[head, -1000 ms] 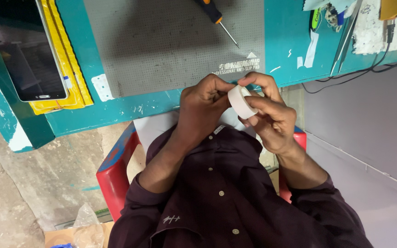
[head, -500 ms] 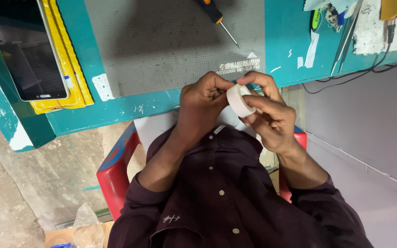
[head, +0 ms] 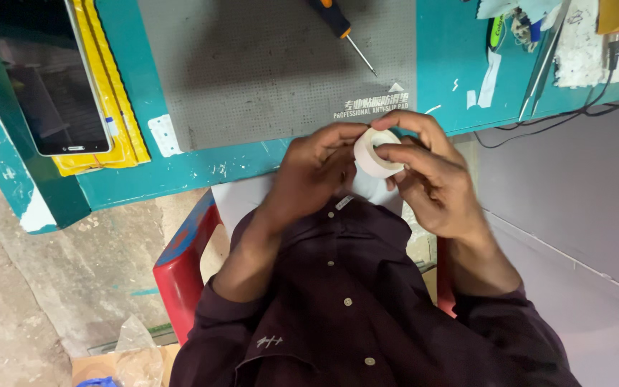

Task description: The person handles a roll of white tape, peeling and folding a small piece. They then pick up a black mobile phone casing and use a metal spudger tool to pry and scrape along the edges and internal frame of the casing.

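Observation:
A small white roll of tape point(head: 372, 153) sits between both my hands, just in front of the teal table edge and above my dark shirt. My right hand point(head: 428, 179) grips the roll from the right, with a finger laid across its front. My left hand point(head: 318, 170) pinches at the roll's left rim with thumb and fingertips. Whether a tape end is lifted is hidden by the fingers.
A grey dotted mat point(head: 266, 64) lies on the teal table point(head: 202, 168), with an orange-handled screwdriver point(head: 342, 30) on it. A phone point(head: 48, 79) rests on a yellow sheet at the left. Cables and tweezers point(head: 539, 79) lie at the right. A red chair point(head: 180, 265) is under me.
Both hands keep hold of the roll near the table edge; my fingers shift slightly on it and the roll tilts a little.

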